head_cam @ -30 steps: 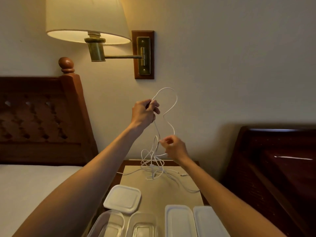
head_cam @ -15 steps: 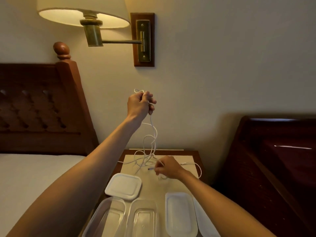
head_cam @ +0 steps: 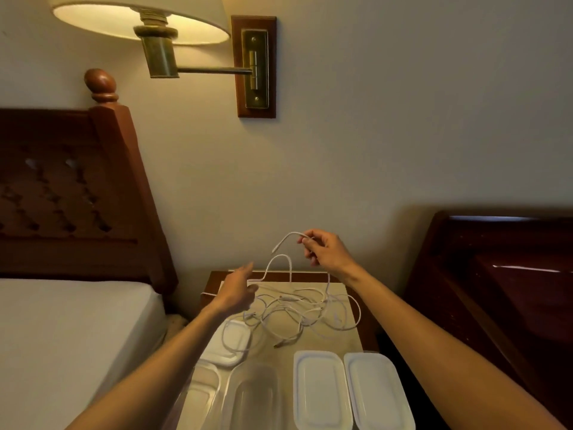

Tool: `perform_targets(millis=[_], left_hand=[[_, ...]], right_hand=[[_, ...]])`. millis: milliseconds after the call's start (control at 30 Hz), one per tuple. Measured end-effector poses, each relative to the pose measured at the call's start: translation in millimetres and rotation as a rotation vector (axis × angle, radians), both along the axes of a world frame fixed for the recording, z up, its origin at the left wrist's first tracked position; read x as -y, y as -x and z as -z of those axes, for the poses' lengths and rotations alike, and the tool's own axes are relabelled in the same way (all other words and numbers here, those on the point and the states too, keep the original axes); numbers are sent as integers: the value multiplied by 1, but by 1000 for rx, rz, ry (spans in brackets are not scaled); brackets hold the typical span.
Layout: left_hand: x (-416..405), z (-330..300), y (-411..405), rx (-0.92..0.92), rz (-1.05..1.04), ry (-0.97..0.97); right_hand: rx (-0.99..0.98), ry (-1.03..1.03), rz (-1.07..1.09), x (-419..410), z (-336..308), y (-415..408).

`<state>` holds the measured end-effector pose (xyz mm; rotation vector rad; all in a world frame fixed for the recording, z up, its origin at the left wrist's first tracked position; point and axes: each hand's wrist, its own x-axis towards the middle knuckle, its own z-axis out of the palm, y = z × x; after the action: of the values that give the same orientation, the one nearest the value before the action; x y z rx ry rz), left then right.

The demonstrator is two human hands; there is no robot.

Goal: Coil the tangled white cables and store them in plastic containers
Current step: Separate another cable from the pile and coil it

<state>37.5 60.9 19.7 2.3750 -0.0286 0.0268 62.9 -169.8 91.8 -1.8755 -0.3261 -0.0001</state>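
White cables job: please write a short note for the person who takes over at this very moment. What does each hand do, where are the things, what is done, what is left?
Right hand: raised above the nightstand, pinching one cable end.
Left hand: open, fingers stretched toward the cables, holding nothing.
White cables: a loose tangle on the nightstand; one strand lies over the square lid.
Containers: two clear containers stand open and empty at the near edge, two oblong lids beside them on the right.
Done: nothing coiled, nothing stored.
Left: free each cable, coil it, put it in a container, close the lids.
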Motion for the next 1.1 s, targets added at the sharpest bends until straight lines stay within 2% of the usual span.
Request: perform_targets(millis=[67,133,167,300,433,567,633,700,733,800,867,1000,1100], left_hand=[[12,-11,8,85,55,172],[25,-28,14,55,155,405],[31,-33,15,24,206,428],[52,-25,26,-1,321,241],[73,-19,41,28,302,415],[78,-21,41,131,260,302],[67,-22,41,139,220,390],[49,-32,38,166,104,483],[39,-39,33,203,54,465],[24,-59,22,226,49,330],[21,-89,16,245,78,254],[29,-143,13,191,91,571],[37,-164,9,192,143,569]], right_hand=[[49,13,-13,-2,-13,-2],[68,-15,-37,-7,-29,-3],[52,-64,-37,-10,-39,-3],[-102,-356,-32,-19,-86,-5],[-241,-611,-85,-24,-117,-3],[-260,-745,-43,-18,-134,-10],[-168,-626,59,-6,-137,-15],[-40,-317,215,9,-132,-21],[-7,-175,278,16,-125,-24],[-16,-24,361,28,-107,-29],[-84,23,396,33,-88,-29],[-302,-104,361,26,-53,-22],[-384,-56,242,9,-32,-6]])
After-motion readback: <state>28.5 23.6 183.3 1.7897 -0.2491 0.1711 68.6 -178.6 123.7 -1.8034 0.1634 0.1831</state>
